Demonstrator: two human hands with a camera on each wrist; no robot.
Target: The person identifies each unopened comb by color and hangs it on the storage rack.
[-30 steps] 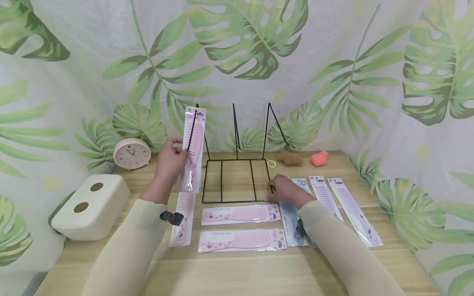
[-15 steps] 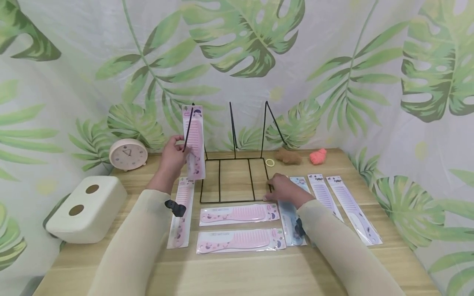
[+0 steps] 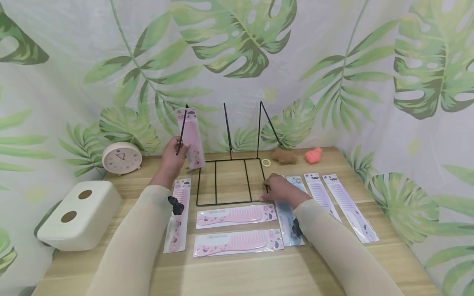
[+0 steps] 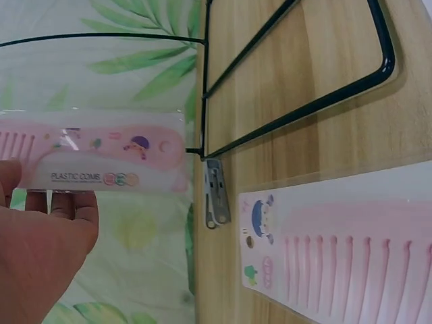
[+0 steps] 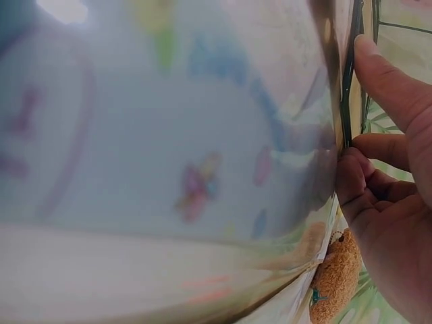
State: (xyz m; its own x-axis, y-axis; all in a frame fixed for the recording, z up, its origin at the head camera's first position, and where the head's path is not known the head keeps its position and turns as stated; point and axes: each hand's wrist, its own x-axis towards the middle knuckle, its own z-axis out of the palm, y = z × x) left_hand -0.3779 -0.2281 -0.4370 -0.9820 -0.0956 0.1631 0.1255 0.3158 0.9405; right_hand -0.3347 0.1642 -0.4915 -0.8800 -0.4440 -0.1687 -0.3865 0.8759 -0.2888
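Note:
My left hand (image 3: 173,155) grips a packaged pink comb (image 3: 190,138), held upright and a little tilted beside the leftmost upright wire of a black wire rack (image 3: 229,181). In the left wrist view my fingers (image 4: 47,246) curl under the pink comb's package (image 4: 101,152), close to the rack's wire (image 4: 297,108). My right hand (image 3: 278,190) rests at the rack's front right corner, over a blue packaged comb (image 3: 286,220). In the right wrist view its fingers (image 5: 381,84) pinch the thin black wire (image 5: 347,88) next to the blurred blue package (image 5: 169,155).
Three pink combs (image 3: 235,214) and two purple ones (image 3: 348,205) lie flat around the rack's front. A round clock (image 3: 121,157) and a white box (image 3: 77,213) stand at left. A yellow hair tie (image 3: 266,163), brown toy (image 3: 284,156) and coral piece (image 3: 313,155) sit behind.
My left hand has carried the pink comb farther back along the rack's left upright and tilted it. My right hand has stayed at the rack's corner.

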